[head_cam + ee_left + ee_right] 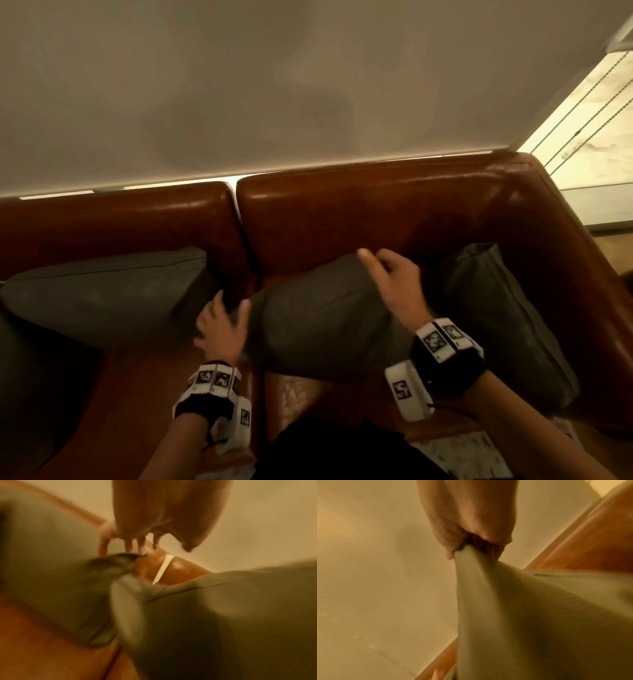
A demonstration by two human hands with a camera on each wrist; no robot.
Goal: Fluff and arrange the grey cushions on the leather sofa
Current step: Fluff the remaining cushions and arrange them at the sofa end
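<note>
Three grey cushions lean on the brown leather sofa (376, 205). My right hand (394, 274) grips the upper right corner of the middle cushion (318, 325). The right wrist view shows the fingers (452, 545) bunched round that cushion's fabric (539, 615). My left hand (221, 325) is spread open at the middle cushion's left edge, between it and the left cushion (102, 298). The left wrist view is blurred: straight fingers (127, 545) hang over the left cushion's corner (51, 561), and the middle cushion (223, 615) fills the right. The right cushion (507, 325) leans by the armrest.
A pale roller blind (274, 85) hangs right behind the sofa back. A bright window with bead cords (589, 113) is at the far right, beyond the sofa's right armrest (575, 240). More dark grey fabric (27, 377) lies at the lower left.
</note>
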